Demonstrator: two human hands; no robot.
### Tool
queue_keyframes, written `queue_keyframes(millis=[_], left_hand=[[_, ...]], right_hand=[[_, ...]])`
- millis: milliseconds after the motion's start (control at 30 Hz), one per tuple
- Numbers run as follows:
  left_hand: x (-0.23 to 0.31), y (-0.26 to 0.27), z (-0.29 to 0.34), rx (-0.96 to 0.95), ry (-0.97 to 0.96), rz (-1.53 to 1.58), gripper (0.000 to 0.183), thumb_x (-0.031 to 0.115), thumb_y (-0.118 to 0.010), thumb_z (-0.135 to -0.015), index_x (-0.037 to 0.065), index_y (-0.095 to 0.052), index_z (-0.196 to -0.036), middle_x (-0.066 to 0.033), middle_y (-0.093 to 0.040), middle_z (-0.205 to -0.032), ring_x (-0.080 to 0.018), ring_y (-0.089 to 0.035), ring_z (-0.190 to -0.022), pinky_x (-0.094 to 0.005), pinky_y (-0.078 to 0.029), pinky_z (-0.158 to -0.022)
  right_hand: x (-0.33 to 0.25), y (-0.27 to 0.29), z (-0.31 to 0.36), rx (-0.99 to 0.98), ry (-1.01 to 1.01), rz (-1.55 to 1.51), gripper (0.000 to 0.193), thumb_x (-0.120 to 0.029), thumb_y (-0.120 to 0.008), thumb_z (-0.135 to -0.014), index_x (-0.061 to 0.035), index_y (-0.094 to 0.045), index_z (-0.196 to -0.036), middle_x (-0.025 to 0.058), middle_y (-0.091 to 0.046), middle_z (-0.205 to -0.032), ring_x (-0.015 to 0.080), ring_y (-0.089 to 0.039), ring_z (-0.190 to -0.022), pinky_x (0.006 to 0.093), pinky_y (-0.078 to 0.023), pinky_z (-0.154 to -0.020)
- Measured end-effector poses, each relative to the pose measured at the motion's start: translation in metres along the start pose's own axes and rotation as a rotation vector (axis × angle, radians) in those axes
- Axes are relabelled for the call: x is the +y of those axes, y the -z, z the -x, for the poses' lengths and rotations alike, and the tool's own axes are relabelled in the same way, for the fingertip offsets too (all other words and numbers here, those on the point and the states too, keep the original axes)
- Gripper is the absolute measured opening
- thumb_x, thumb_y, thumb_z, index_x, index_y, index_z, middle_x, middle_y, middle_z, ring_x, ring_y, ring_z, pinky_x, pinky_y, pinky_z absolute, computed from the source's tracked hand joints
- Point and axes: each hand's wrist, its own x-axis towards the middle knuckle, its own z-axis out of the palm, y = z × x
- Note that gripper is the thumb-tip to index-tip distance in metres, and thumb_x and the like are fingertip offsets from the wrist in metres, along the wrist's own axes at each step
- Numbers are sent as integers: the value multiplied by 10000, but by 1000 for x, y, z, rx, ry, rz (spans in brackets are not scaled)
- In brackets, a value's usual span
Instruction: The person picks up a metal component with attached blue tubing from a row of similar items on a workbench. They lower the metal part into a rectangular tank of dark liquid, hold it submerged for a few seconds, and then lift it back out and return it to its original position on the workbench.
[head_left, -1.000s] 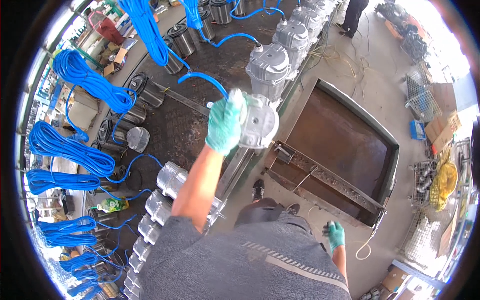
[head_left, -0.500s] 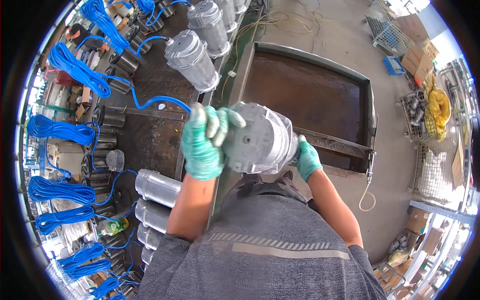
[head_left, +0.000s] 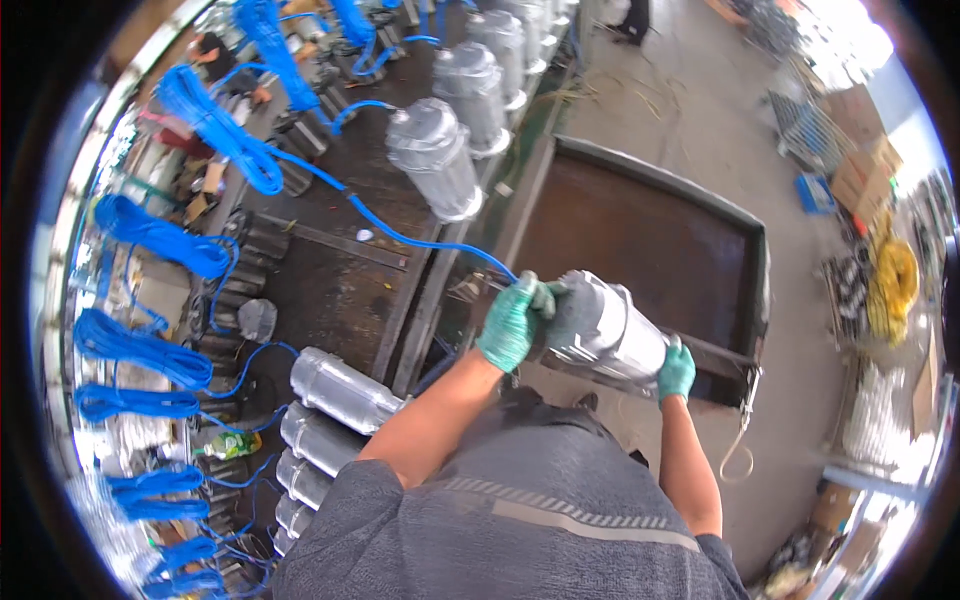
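"Grip, both hands: how entered?"
"Gloves, two, green. Left hand (head_left: pixel 508 325): fingers curled tight at the cable end of one ribbed, cylindrical, silver metal casing (head_left: pixel 625 335). Right hand (head_left: pixel 676 372): clasping the rim at the opposite end, fingertips partly hidden."
"Position of that casing?"
"Between the two hands, tilted, before one dark grey shirt (head_left: pixel 560 465). It overlaps, in view, the near side of one rectangular metal trough (head_left: pixel 660 168) with a rust-brown floor. Contact with the trough: cannot be told."
"Cable?"
"One slim, bright blue cable (head_left: pixel 430 243), from the left hand over one dark, stained workbench (head_left: pixel 325 290) to one bundled blue coil (head_left: pixel 220 130)."
"Other coils?"
"Blue coils (head_left: pixel 160 235), at least seven more down the left; those at the rim blend together."
"Other casings?"
"Upright silver casings (head_left: pixel 435 160): three plainly separate, more crowded behind. Silver casings lying on their sides (head_left: pixel 345 385): at least four, in a row."
"Sundries?"
"Green bottle (head_left: pixel 232 444), one, left. Blue plastic crate (head_left: pixel 815 194), one, right. Bulky yellow bundle (head_left: pixel 893 285), one, near the crate."
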Motion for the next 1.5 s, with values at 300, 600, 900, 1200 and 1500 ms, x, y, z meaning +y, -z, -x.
queue_keyframes(millis=[300,600,900,1200,1500], left_hand=[[56,30,12,119,2,-516,386,364,-515,-1104,51,-650,-1283,-84,-711,-1160,-184,-667,-1128,-365,-525,-1002],[359,157,-44,1200,-1009,-890,740,264,-820,-898,-44,-436,-1451,-145,-592,-1264,-254,-595,-1123,-397,-461,-1027],[462,209,-64,993,-729,-1070,618,295,-922,-775,26,-603,-1231,-87,-742,-1011,-180,-692,-857,-345,-555,-780],[474,94,5,657,-1080,-1142,241,207,-823,-890,73,-707,-1053,16,-670,-830,-107,-593,-720,-315,-500,-667],[397,41,99,445,-522,-645,472,429,-775,-884,19,-658,-1088,-123,-707,-816,-252,-724,-702,-402,-631,-670]], right_hand=[[19,-7,-6,5,-137,-479,508,-428,-555,-1067,60,-695,-1052,146,-730,-953,204,-613,-812,379,-531,-772],[22,-13,-9,99,-144,-597,485,-397,-571,-1069,43,-644,-881,45,-622,-781,159,-491,-721,367,-485,-675],[34,-29,-19,112,-128,-608,457,-406,-590,-1070,-5,-663,-864,-2,-627,-784,139,-488,-694,354,-468,-658],[51,-28,-19,36,-168,-781,465,-389,-582,-1075,39,-660,-914,29,-690,-862,141,-554,-746,343,-522,-697],[31,-18,-13,-16,-210,-815,404,-383,-605,-1065,-6,-677,-938,22,-668,-877,146,-566,-772,340,-508,-730]])
